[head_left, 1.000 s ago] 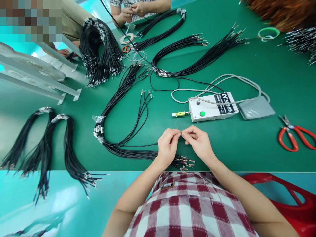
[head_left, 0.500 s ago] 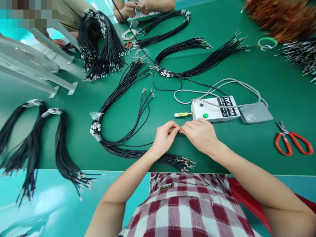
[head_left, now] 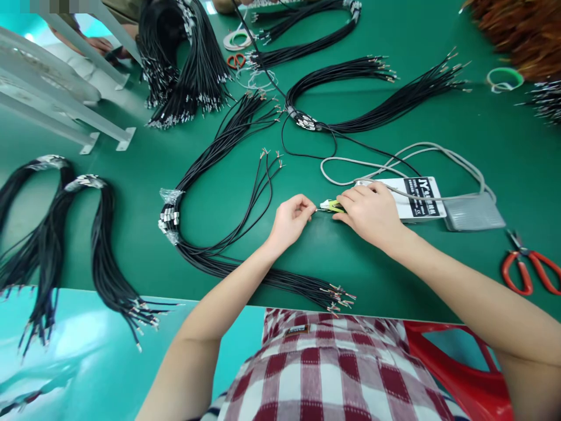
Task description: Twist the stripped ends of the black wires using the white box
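My left hand [head_left: 290, 223] is closed in a pinch on the thin wire end [head_left: 318, 210] of a cable; most of that cable is hidden behind my hand and forearm. The wire end points right and meets the pale tip of a small yellow-green clip [head_left: 333, 206]. Around the clip's right part, the thumb and fingers of my right hand [head_left: 370, 211] are closed. That hand partly covers a white box [head_left: 400, 204] with a black label. Below my left hand, a bundle of black cables [head_left: 219, 264] curves across the green table, its stripped ends near the front edge.
A grey pedal [head_left: 475, 211] and red-handled pliers [head_left: 521, 263] lie at right. More black cable bundles [head_left: 359, 120] lie behind the box and hang at the left [head_left: 105, 234]. White metal legs [head_left: 105, 126] stand at far left. A person's hand [head_left: 100, 44] shows beyond them.
My right hand has left my left fingertips and moved up and right onto the yellow-green clip. My left hand has risen slightly, bringing the wire end to the clip's tip. The view has shifted.
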The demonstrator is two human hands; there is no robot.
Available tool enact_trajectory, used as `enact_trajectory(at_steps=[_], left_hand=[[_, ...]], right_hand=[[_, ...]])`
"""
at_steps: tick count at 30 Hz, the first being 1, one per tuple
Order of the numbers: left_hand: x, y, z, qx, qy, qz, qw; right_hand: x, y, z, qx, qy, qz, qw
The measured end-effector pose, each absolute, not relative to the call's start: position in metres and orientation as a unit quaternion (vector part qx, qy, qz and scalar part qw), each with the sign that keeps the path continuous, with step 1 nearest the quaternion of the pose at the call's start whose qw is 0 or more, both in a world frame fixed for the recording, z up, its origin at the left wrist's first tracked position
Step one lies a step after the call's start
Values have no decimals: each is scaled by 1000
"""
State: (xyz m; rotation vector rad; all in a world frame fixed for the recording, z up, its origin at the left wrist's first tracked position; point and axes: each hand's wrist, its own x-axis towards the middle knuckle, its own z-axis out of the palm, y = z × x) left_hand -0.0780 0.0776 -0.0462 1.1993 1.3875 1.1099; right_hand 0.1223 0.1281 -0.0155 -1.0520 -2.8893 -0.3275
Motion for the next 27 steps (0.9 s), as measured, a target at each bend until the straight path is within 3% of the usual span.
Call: enact_trajectory(at_steps=[27], left_hand=[[-72, 102, -54, 508, 633, 367, 455]], right_hand=[[115, 126, -9, -386, -919, -69, 33]])
